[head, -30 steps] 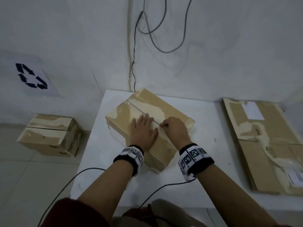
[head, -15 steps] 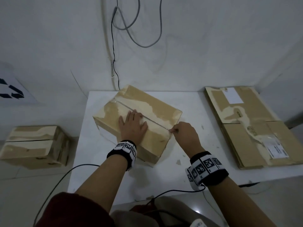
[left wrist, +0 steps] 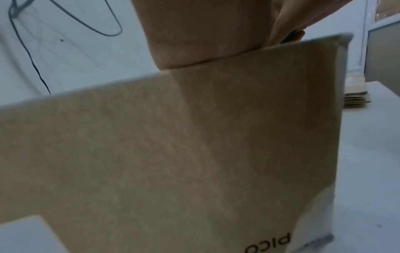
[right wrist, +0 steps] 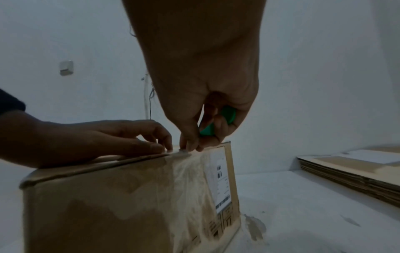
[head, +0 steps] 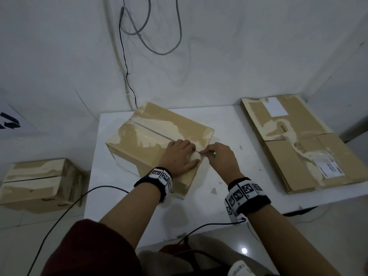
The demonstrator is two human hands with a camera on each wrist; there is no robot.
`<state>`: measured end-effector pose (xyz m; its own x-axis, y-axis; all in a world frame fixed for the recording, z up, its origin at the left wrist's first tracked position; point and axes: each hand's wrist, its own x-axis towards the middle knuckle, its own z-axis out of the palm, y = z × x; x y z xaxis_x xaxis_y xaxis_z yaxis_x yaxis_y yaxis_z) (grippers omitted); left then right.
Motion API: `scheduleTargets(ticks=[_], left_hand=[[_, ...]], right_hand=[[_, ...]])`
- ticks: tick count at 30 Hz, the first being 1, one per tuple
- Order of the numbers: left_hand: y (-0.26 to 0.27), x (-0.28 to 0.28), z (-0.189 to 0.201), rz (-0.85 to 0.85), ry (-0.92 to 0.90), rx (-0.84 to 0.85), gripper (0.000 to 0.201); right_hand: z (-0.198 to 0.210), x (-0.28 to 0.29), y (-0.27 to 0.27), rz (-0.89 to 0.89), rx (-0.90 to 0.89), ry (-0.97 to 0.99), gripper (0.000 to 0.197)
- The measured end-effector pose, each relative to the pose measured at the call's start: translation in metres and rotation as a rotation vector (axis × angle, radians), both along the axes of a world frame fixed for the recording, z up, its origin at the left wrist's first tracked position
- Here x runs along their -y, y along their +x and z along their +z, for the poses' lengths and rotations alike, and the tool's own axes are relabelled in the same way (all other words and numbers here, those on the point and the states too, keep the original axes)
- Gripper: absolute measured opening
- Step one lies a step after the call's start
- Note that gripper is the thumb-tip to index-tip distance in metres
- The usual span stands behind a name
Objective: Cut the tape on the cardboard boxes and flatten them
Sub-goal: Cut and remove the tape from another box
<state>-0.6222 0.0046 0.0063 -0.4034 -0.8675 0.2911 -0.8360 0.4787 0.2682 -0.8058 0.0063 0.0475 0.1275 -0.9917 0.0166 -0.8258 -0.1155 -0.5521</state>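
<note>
A taped cardboard box (head: pixel 143 140) stands on the white table (head: pixel 229 124). Its top seam of clear tape (head: pixel 151 130) runs from the far left to the near right edge. My left hand (head: pixel 180 156) lies flat on the box top near that edge, fingers spread. My right hand (head: pixel 221 156) grips a small green cutter (right wrist: pixel 218 121) (head: pixel 212 154) and holds its tip at the seam's near end, right beside the left fingers (right wrist: pixel 151 137). In the left wrist view the box side (left wrist: pixel 194 154) fills the frame, the palm (left wrist: pixel 194 34) resting on top.
A stack of flattened boxes (head: pixel 298 144) lies on the table's right part. Another taped box (head: pixel 37 182) sits on the floor at the left. Cables (head: pixel 151 32) hang down the wall behind. Thin wires (head: pixel 65 214) trail from my wrists over the table's front edge.
My right hand went off the seam's near end, then came back to the box's top edge beside the left hand. The left hand slid along the top toward that end.
</note>
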Motion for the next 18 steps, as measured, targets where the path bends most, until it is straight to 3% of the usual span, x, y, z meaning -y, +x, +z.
scheduleTargets(ticks=[4, 8, 12, 15, 18], left_hand=[[-0.006, 0.007, 0.001, -0.014, -0.016, 0.019, 0.048], [-0.016, 0.011, -0.003, 0.032, -0.071, -0.032, 0.032], [-0.016, 0.012, -0.003, 0.042, -0.068, -0.090, 0.027], [-0.018, 0.012, -0.004, 0.025, -0.045, -0.096, 0.026], [-0.018, 0.014, -0.006, 0.026, -0.026, -0.119, 0.028]], right_hand=[[-0.003, -0.001, 0.001, -0.021, 0.007, -0.018, 0.019], [-0.009, -0.002, -0.001, -0.027, 0.060, -0.048, 0.015], [-0.010, 0.003, -0.010, 0.074, 0.133, -0.022, 0.017], [-0.014, -0.008, -0.014, 0.134, 0.011, -0.194, 0.017], [-0.019, -0.021, -0.022, 0.045, 0.031, -0.406, 0.015]])
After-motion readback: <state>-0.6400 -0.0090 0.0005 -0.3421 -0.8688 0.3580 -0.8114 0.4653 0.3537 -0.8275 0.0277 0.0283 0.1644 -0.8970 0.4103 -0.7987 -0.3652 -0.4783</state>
